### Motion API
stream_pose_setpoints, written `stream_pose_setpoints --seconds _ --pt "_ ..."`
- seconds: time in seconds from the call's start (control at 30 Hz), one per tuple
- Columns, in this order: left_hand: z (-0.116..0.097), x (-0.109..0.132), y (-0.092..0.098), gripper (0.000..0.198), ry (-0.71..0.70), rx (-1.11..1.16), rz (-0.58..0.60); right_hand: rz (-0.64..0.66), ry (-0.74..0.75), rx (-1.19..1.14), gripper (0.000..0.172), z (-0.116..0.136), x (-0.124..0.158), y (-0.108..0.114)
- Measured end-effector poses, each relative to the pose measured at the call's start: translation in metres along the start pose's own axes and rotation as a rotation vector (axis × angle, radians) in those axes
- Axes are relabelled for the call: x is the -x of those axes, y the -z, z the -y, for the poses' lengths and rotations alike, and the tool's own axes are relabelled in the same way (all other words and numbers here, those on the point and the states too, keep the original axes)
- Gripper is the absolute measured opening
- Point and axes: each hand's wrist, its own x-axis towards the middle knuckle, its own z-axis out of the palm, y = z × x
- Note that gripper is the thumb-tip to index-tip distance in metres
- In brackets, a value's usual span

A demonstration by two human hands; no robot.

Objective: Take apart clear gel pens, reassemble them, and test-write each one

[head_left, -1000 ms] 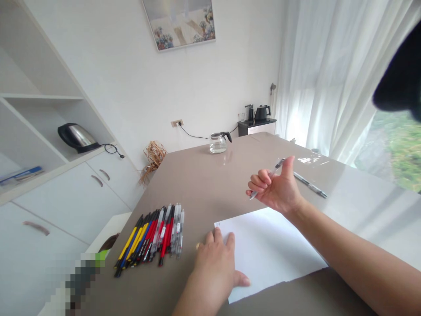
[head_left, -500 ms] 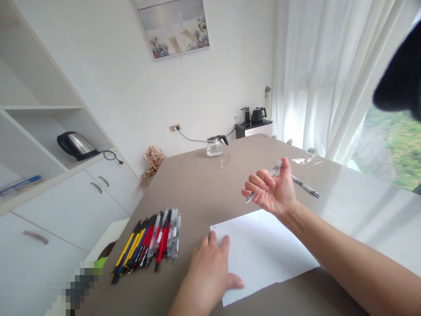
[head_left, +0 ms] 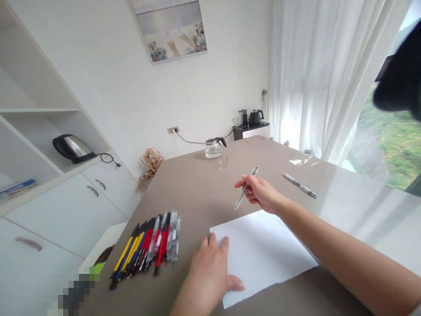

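My left hand (head_left: 212, 265) rests with fingers spread on the left edge of a white sheet of paper (head_left: 266, 250). Tiny dark marks show at the sheet's upper left corner, just beyond my fingertips. Above the far edge of the paper, my right hand (head_left: 258, 191) is closed around a clear pen (head_left: 245, 191), which tilts with its lower end toward the left. A second clear pen (head_left: 300, 185) lies on the table to the right of that hand. Left of the paper is a row of pens (head_left: 148, 245) in yellow, blue, red, black and clear.
The brown table (head_left: 194, 184) bears a glass pot (head_left: 213, 149) at its far side. A black kettle (head_left: 255, 116) stands on a small cabinet behind. An electric kettle (head_left: 74, 148) sits on the left shelf, and white curtains (head_left: 302, 79) hang at the right.
My right hand has turned from palm up to palm down and moved slightly left, the pen still in it. The left hand stays on the paper.
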Motion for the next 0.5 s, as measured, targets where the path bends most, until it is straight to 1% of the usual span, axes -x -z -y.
stream_pose_setpoints --seconds 0.07,0.17,0.27,0.33,0.4,0.5 --pt "0.000 0.000 0.000 0.083 0.006 0.009 0.011 -0.055 0.026 0.085 0.033 0.001 -0.006 0.010" --pt "0.003 -0.001 -0.003 0.083 -0.005 0.022 -0.011 -0.170 0.141 0.294 0.027 0.003 -0.012 0.034" --pt "0.005 -0.001 -0.007 0.083 -0.017 0.035 -0.048 -0.312 0.207 0.506 0.027 0.005 -0.013 0.070" --pt "0.007 -0.001 -0.009 0.083 -0.015 0.048 -0.052 -0.451 0.233 0.589 0.031 0.003 -0.012 0.098" --pt "0.007 -0.001 -0.009 0.084 -0.011 0.058 -0.046 -0.551 0.253 0.608 0.033 -0.003 -0.010 0.126" --pt "0.006 -0.001 -0.008 0.085 -0.008 0.065 -0.038 -0.667 0.240 0.526 0.035 -0.018 -0.008 0.166"
